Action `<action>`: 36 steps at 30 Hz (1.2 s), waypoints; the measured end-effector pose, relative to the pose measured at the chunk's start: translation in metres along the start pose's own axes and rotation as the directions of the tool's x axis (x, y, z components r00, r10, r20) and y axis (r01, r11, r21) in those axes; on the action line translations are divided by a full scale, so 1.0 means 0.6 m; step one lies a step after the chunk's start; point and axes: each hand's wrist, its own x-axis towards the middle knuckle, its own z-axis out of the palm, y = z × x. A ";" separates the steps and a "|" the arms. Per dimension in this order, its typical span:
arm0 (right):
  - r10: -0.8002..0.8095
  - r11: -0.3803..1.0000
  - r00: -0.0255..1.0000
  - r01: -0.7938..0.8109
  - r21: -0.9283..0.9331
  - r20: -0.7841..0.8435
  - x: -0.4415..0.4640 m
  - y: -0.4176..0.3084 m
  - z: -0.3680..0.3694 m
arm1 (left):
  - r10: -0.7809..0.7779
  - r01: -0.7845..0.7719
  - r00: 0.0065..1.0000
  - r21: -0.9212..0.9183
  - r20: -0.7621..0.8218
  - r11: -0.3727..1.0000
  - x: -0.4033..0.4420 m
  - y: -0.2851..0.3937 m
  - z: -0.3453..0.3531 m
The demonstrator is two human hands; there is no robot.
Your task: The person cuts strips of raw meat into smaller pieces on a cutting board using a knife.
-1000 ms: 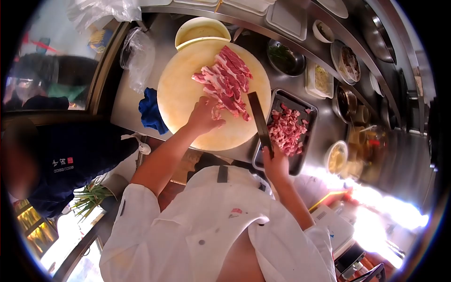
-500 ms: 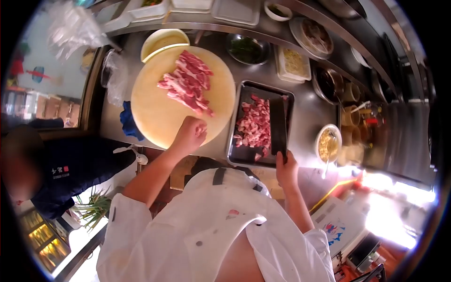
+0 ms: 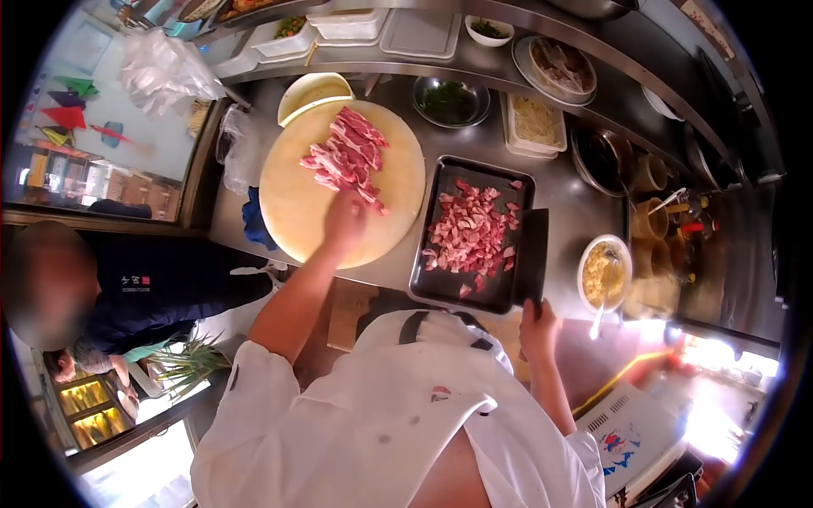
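Note:
My right hand [image 3: 539, 328] grips the handle of a cleaver [image 3: 531, 254], whose dark, broad blade stands along the right rim of a black tray [image 3: 430, 286]. Inside the tray lies a heap of chopped raw meat pieces [image 3: 471, 227]. On the round chopping board [image 3: 288, 199] rest several long slices of raw meat [image 3: 349, 152]. At the near end of these slices is my left hand [image 3: 345, 222], smeared by motion. Its fingers point at the meat, and I cannot make out whether they grasp it.
Behind the board sits a yellowish bowl [image 3: 313, 93]. A metal bowl of greens [image 3: 447, 100], a white tub of pale strips [image 3: 535, 123] and a bowl of chopped yellowish food [image 3: 603, 271] stand around the tray. A blue cloth [image 3: 256, 222] lies left. Another person [image 3: 169, 279] is at the left.
My left hand has moved up to the near end of the meat slices. My right hand has carried the cleaver rightward, off the chopped heap to the tray's right rim. The view has shifted slightly.

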 end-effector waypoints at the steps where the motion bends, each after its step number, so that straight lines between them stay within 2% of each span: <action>1: 0.033 0.999 0.999 -0.034 0.023 0.039 -0.004 -0.006 0.008 | -0.058 0.068 0.995 0.123 -0.081 0.990 0.024 -0.045 -0.022; 3: 0.093 0.993 0.989 -0.100 0.059 0.112 -0.008 -0.023 0.025 | -0.266 0.294 0.955 0.284 -0.132 0.912 0.075 -0.139 -0.049; 5: 0.116 0.990 0.980 -0.127 0.057 0.158 -0.016 -0.071 0.039 | -0.489 0.499 0.865 0.291 -0.114 0.816 0.114 -0.190 -0.054; 7: 0.166 0.983 0.967 -0.177 0.042 0.195 -0.022 -0.105 0.064 | -0.473 0.465 0.881 0.230 -0.022 0.855 0.141 -0.190 -0.059; 8: 0.116 0.993 0.975 -0.121 0.015 0.189 -0.027 -0.126 0.074 | -0.462 0.448 0.887 0.196 0.029 0.872 0.150 -0.190 -0.056; 11: 0.074 0.997 0.984 -0.077 0.010 0.163 -0.029 -0.130 0.133 | -0.541 0.532 0.837 0.108 0.087 0.840 0.166 -0.173 -0.050; 12: 0.046 0.998 0.987 -0.052 0.031 0.155 -0.029 -0.131 0.153 | -0.512 0.516 0.856 -0.061 0.073 0.854 0.167 -0.202 -0.030; 15: 0.021 0.993 0.983 -0.041 0.107 0.183 -0.043 -0.201 0.187 | -0.421 0.403 0.907 -0.325 0.015 0.856 0.152 -0.216 -0.008; 18: 0.142 0.985 0.959 -0.161 0.063 0.244 -0.058 -0.267 0.211 | -0.482 0.426 0.869 -0.662 0.110 0.617 0.141 -0.164 -0.021; 19: 0.130 0.989 0.964 -0.143 0.038 0.233 -0.065 -0.275 0.218 | -0.490 0.424 0.858 -0.749 0.153 0.509 0.139 -0.161 -0.028; 20: 0.113 0.993 0.969 -0.120 0.019 0.222 -0.069 -0.282 0.224 | -0.466 0.476 0.840 -0.787 0.277 0.391 0.132 -0.158 -0.041; 22: 0.023 0.999 0.982 -0.016 -0.039 0.188 -0.070 -0.281 0.239 | -0.439 0.466 0.836 -0.849 0.329 0.250 0.106 -0.141 -0.096; 23: 0.049 0.998 0.976 -0.038 -0.055 0.211 -0.067 -0.284 0.240 | -0.431 0.459 0.832 -0.870 0.350 0.181 0.090 -0.132 -0.131; 26: 0.119 0.990 0.944 -0.089 -0.108 0.306 -0.065 -0.295 0.248 | -0.255 0.139 0.965 -0.933 0.053 0.332 0.043 -0.091 -0.235; 28: -0.043 0.995 0.944 0.068 -0.067 0.326 -0.061 -0.299 0.267 | -0.152 0.009 0.980 -0.729 -0.130 0.684 0.020 -0.083 -0.260; 29: -0.121 0.989 0.938 0.142 -0.043 0.324 -0.058 -0.298 0.276 | -0.069 -0.057 0.978 -0.575 -0.195 0.816 0.010 -0.076 -0.266; 30: -0.084 0.996 0.934 0.089 0.002 0.347 -0.056 -0.291 0.290 | -0.104 -0.004 0.984 -0.593 -0.148 0.805 -0.003 -0.056 -0.258; 32: -0.089 0.993 0.922 0.111 -0.039 0.376 -0.053 -0.297 0.311 | 0.190 -0.210 0.976 -0.234 -0.105 0.949 -0.022 -0.052 -0.219; 33: -0.095 0.990 0.917 0.128 -0.062 0.387 -0.049 -0.302 0.318 | 0.326 -0.329 0.944 -0.048 -0.048 0.943 -0.029 -0.060 -0.197; 34: -0.109 0.991 0.920 0.129 -0.029 0.376 -0.052 -0.313 0.323 | 0.349 -0.349 0.937 -0.019 -0.012 0.937 -0.042 -0.082 -0.178; 36: -0.130 0.982 0.906 0.175 -0.077 0.403 -0.049 -0.313 0.328 | 0.382 -0.385 0.922 0.043 0.061 0.922 -0.066 -0.132 -0.162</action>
